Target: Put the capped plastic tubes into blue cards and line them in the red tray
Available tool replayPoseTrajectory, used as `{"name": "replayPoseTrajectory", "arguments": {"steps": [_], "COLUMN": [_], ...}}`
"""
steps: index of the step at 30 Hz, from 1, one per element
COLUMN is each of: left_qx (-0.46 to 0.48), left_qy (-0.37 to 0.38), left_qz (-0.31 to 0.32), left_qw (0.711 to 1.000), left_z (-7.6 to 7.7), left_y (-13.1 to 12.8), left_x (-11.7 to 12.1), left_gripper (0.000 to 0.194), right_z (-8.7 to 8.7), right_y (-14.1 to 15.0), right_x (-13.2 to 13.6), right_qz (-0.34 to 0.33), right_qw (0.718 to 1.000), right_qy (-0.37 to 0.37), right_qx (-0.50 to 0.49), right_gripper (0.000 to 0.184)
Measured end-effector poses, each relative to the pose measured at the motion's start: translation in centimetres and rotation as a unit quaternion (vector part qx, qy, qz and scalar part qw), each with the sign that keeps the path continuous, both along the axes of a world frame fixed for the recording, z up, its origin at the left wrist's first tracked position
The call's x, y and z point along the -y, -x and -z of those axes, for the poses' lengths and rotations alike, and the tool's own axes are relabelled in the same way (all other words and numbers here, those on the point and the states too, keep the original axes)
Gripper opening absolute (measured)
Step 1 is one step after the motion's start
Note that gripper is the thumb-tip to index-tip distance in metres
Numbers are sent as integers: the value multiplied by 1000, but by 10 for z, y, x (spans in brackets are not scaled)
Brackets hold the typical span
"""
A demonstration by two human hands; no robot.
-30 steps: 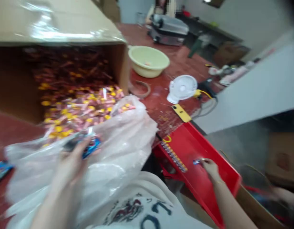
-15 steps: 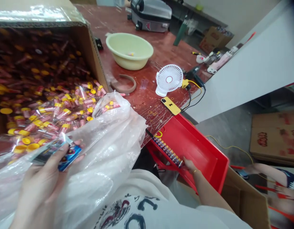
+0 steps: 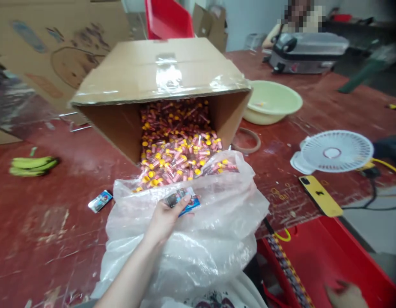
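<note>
Packet (image 3: 192,205), slick and flat, pinched in the left hand (image 3: 165,216) over crinkly plastic (image 3: 200,244) at the edge of the table (image 3: 72,244), blurred right hand (image 3: 343,294) loosely spread over smooth red tray (image 3: 320,246).

Over the bag (image 3: 204,252), the left hand (image 3: 166,214) could pass into the open box (image 3: 136,77), hemmed by its top and sides.

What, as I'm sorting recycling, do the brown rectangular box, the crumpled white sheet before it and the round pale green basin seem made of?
Brown rectangular box: matt cardboard, by its folded panels and shiny taped seam.
Crumpled white sheet: probably thin plastic, satiny; translucent folds catch light.
Round pale green basin: likely smooth moulded plastic, by its even rim.
</note>
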State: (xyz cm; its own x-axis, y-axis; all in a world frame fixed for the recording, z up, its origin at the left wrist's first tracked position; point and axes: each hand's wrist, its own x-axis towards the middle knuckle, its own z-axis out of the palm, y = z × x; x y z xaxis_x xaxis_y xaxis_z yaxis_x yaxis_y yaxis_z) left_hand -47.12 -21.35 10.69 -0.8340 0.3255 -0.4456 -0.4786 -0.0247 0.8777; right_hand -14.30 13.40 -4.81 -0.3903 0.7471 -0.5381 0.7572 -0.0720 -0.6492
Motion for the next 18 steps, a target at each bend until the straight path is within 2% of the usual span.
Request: {"name": "replayPoseTrajectory", "arguments": {"steps": [1,2,3,4,5,7,8,9,11,12,15,18], "left_qx": [2,2,1,-1,-4,-5,-5,-3,1,1,-13,-20], "left_qy": [-5,-8,-11,-13,-14,-13,-12,-12,-14,-16,-19,-17], "left_qz": [4,7,10,12,15,20,18,17,13,12,3,0], "left_qw": [1000,1000,1000,1000,1000,1000,1000,1000,1000,1000,1000,1000], "left_z": [0,1,1,2,2,2,2,2,3,3,4,3], "left_y": [0,0,0,0,0,0,-1,-1,-2,-3,-2,-1], "left_x": [1,1,1,0,0,0,0,1,4,6,12,16], "left_gripper": [41,40,39,39,39,39,40,40,40,41,39,37], "right_z": [-22,-46,-70,-93,-112,-136,-139,-137,-122,-113,-95,-105], "right_y": [30,64,102,143,185,267,304,336,385,400,415,400], "right_x": [3,10,23,39,59,104,127,148,184,196,207,186], "right_qz": [6,-10,-67,-121,-176,-274,-342,-387,-428,-441,-454,-420], "right_qw": [996,977,950,921,892,865,864,856,848,847,847,856], "right_qy": [-84,-211,-296,-340,-348,-299,-207,-163,-107,-85,-16,47], "right_qx": [-7,-18,-71,-147,-226,-295,-306,-303,-292,-283,-275,-298], "right_gripper": [34,28,21,16,15,14,14,13,20,25,34,33]}}
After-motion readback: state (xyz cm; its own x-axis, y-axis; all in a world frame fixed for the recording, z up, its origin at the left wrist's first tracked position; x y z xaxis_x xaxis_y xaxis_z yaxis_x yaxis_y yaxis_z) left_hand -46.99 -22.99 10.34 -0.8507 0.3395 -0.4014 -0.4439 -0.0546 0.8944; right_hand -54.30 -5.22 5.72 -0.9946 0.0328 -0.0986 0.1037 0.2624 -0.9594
